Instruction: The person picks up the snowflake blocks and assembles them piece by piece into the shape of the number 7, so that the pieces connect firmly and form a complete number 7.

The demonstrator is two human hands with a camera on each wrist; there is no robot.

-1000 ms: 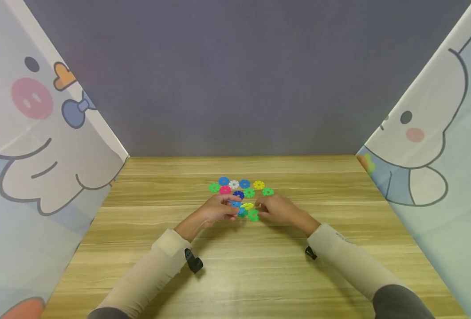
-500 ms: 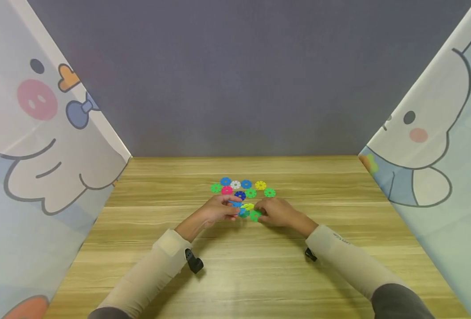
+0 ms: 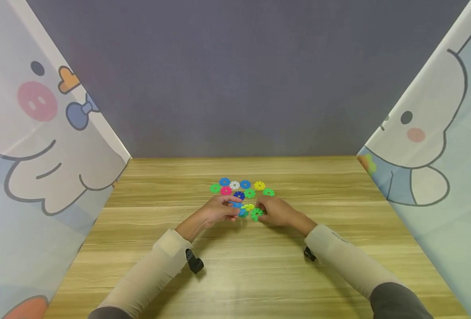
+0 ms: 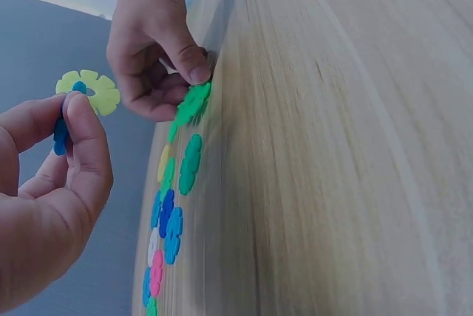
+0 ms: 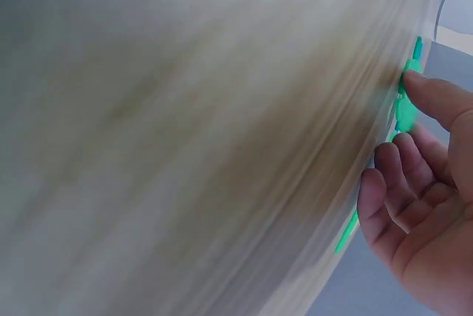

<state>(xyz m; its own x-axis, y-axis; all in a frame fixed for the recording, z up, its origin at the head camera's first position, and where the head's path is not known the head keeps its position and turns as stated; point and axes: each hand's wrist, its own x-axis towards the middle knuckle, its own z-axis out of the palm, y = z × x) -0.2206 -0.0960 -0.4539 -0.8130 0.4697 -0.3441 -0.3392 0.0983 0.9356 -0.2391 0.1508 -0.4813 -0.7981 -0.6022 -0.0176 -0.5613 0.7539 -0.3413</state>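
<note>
My left hand (image 3: 235, 208) pinches a small joined piece, a blue disc with a yellow-green disc (image 3: 248, 206) slotted into it, just above the wooden table (image 3: 235, 274). The left wrist view shows that hand (image 4: 70, 105) with the yellow-green disc (image 4: 90, 91) standing out past thumb and forefinger. My right hand (image 3: 261, 212) pinches a bright green disc (image 3: 256, 214) at the table surface, close beside the joined piece. In the left wrist view the right hand (image 4: 188, 83) has its thumb on the green disc (image 4: 192, 103). The right wrist view shows thumb and curled fingers (image 5: 399, 161) round the green disc (image 5: 406, 109).
Several loose discs lie just beyond the hands: blue (image 3: 224, 181), white (image 3: 234, 184), yellow (image 3: 259, 185), pink (image 3: 225, 190), green (image 3: 268, 192). Cartoon-printed cloth walls (image 3: 40, 146) close both sides and a grey wall (image 3: 235, 88) stands behind. Bare tabletop lies toward me.
My right hand has edged slightly left with the green disc, nearer the joined piece. The left hand has stayed in place.
</note>
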